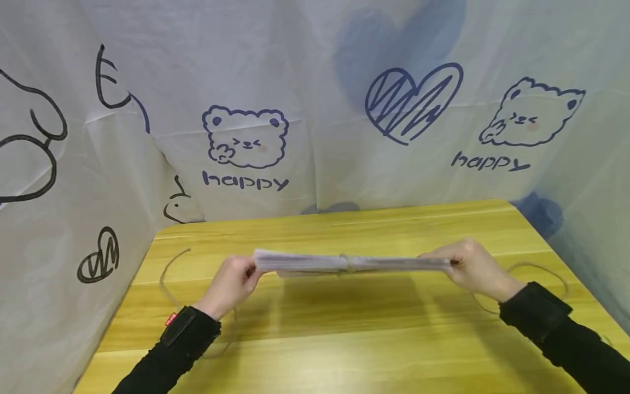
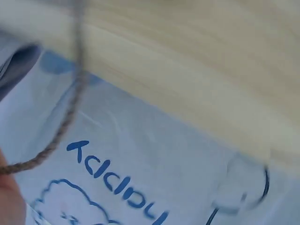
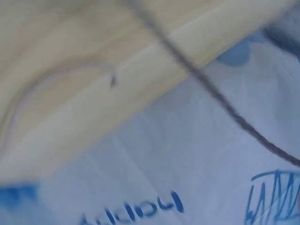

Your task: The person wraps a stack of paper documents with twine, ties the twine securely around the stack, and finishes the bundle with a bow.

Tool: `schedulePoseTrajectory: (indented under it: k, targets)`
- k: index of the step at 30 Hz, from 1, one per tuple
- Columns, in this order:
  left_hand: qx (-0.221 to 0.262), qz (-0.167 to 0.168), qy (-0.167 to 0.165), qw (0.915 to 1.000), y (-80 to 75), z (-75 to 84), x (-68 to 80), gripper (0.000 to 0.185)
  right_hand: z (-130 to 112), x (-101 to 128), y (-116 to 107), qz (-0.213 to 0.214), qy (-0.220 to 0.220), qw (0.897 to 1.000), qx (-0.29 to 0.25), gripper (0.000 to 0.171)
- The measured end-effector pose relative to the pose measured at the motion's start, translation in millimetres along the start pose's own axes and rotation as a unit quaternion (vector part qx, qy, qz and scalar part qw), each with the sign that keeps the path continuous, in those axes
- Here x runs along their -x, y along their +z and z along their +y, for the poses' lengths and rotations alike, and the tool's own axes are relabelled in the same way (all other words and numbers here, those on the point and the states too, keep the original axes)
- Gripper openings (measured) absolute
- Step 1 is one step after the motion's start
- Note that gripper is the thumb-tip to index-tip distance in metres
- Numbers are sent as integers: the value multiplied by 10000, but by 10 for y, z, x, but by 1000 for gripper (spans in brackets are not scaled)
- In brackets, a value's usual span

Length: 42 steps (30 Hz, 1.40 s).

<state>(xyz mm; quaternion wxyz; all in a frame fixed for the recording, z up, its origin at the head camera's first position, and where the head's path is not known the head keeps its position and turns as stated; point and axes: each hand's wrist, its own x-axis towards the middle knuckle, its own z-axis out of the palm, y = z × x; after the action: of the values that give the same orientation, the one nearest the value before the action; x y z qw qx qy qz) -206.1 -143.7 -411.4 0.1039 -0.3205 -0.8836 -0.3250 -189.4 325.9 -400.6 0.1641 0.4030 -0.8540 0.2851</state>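
A flat stack of paper (image 1: pixel 300 262) is held almost edge-on to the head view, above the table, with a shadow below it. Thin brown twine (image 1: pixel 350 263) crosses the middle of the stack. My left hand (image 1: pixel 230 284) grips its left end and my right hand (image 1: pixel 474 268) grips its right end. Loose twine (image 1: pixel 164 273) curves near the left hand, and more twine (image 1: pixel 543 266) loops by the right wrist. In the left wrist view, twine (image 2: pixel 70 112) runs down to the hand's edge. Blurred twine (image 3: pixel 225 105) crosses the right wrist view diagonally.
A yellow wood-grain table (image 1: pixel 344 339) lies under the hands. White cloth (image 1: pixel 320 71) with blue and black drawings hangs behind it and along both sides. In the right wrist view a twine end (image 3: pixel 61 70) shows against the tabletop.
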Motion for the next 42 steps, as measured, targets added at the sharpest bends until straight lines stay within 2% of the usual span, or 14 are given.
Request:
schedulePoseTrajectory:
  k: [4, 5, 7, 10, 12, 15, 17, 21, 24, 26, 29, 34, 39, 42]
  targets:
    - [-1089, -288, 1328, 9847, 122, -86, 146, 41, 60, 88, 139, -327, -897, 9876, 1244, 46]
    - [-1238, -513, 1555, 9787, 180, -112, 189, 41, 68, 141, 201, -537, -965, 9840, 1400, 56]
    - [-1456, -991, 1689, 9698, 284, -149, 275, 37, 79, 257, 323, -977, -884, 9792, 1540, 52]
    - [-1482, -1277, 1428, 9702, 389, -205, 356, 23, 68, 375, 431, -1407, -485, 9798, 1338, 44]
    - [-1326, -1220, 1087, 9776, 381, -219, 365, 14, 55, 409, 447, -1533, -35, 9824, 1068, 41]
    - [-984, -1266, 439, 9861, 323, -192, 336, 13, 19, 420, 437, -1542, 797, 9826, 661, 31]
    - [-806, -1464, -196, 9858, 299, -140, 306, 22, -7, 401, 445, -1600, 1399, 9765, 353, 27]
    - [-469, -1725, -1855, 9662, 347, -21, 239, 50, -53, 330, 520, -1698, 2726, 9447, -661, 47]
    - [-185, -1682, -2611, 9503, 428, 37, 205, 56, -62, 285, 602, -1636, 3383, 9197, -1134, 56]
    - [-58, -1652, -2723, 9479, 462, 51, 206, 52, -53, 271, 648, -1575, 3559, 9140, -1147, 56]
    - [11, -1819, -2627, 9476, 446, 48, 231, 47, -24, 272, 684, -1498, 3533, 9188, -922, 53]
    - [-528, -1875, -2381, 9515, 309, 48, 175, 41, 30, 287, 650, -1530, 3369, 9255, -813, 52]
    - [-1575, -1356, -1798, 9615, 407, 139, -151, 41, 36, 254, 583, -1779, 3372, 9198, -927, 52]
    - [-1559, -1543, -1613, 9622, 595, 237, -372, 40, 16, 222, 568, -1913, 3509, 9109, -1022, 53]
